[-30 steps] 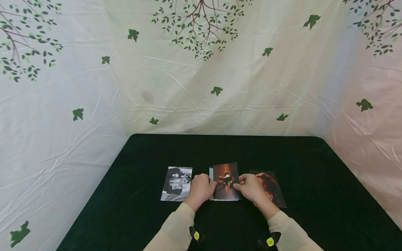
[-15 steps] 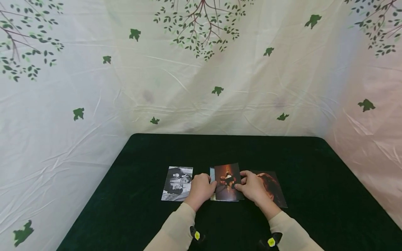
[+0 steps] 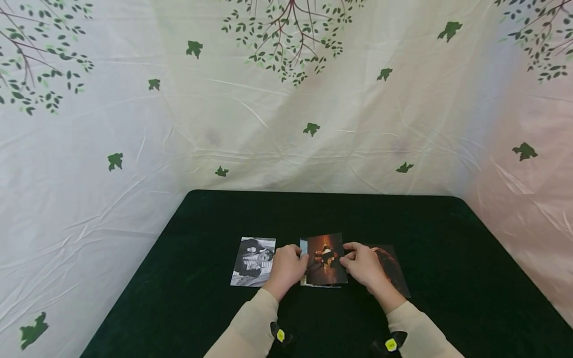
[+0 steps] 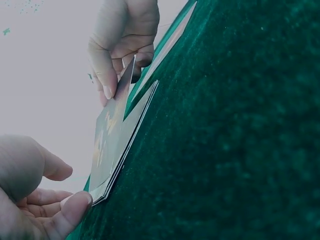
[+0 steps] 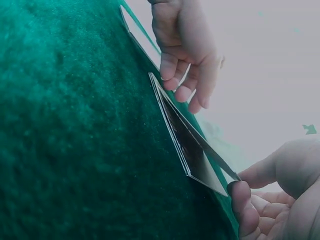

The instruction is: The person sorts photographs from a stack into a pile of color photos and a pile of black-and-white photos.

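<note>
A small stack of photo prints [image 4: 135, 117] lies at the near middle of the table. On top is a dark orange-brown photo print [image 3: 323, 248], its right side raised off the stack. My right hand [image 3: 363, 267] pinches that raised edge between thumb and fingers; the wrist view shows the gap beneath. At the opposite side, my left hand [image 3: 287, 267] rests with its thumb [image 4: 75, 212] against the stack's left edge, the other fingers loosely bent. Only a pale strip of the lower prints shows past the top one in the head view.
A black-and-white photo print [image 3: 251, 262] lies left of the left hand. Another dark print [image 3: 395, 271] lies at right, partly covered by the right hand and forearm. The table [image 3: 215, 214] has a dark green cloth; a leaf-patterned curtain [image 3: 268, 124] hangs behind.
My right hand has shifted slightly right, and the top print has slid a little right over the stack, its near edge a bit higher. My left hand has stayed nearly still.
</note>
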A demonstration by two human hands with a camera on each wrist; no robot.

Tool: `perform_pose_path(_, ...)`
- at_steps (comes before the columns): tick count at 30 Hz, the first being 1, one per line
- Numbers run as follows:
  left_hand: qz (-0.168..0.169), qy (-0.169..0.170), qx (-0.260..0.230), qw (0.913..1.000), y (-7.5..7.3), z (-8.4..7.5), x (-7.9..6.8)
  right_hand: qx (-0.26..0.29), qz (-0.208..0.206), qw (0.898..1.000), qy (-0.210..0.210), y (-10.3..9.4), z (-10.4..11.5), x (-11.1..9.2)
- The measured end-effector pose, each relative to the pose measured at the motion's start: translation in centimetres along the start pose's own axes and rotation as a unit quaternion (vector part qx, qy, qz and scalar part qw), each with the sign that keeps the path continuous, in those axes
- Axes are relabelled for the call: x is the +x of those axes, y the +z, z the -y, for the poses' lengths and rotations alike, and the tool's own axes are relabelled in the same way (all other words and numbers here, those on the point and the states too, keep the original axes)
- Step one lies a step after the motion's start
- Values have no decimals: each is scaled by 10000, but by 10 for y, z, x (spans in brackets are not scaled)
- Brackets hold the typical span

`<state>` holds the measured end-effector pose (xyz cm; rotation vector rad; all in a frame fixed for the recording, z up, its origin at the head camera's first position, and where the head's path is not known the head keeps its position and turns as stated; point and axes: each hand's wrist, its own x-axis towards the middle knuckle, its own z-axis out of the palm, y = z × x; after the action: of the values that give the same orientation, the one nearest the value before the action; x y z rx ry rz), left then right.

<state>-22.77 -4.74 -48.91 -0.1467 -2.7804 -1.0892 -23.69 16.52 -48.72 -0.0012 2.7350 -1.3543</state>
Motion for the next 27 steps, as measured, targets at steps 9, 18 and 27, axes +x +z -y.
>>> perform_pose_path(9,233,-189,-245,9992,-1,-1,0,251,87,9996,88,-3,1,-2)
perform_pose_path(18,335,-338,-337,9983,-1,-1,0,935,113,9948,393,-7,3,-2)
perform_pose_path(27,275,-235,-788,9962,1,-1,1,1628,198,9846,606,-13,9,-2)
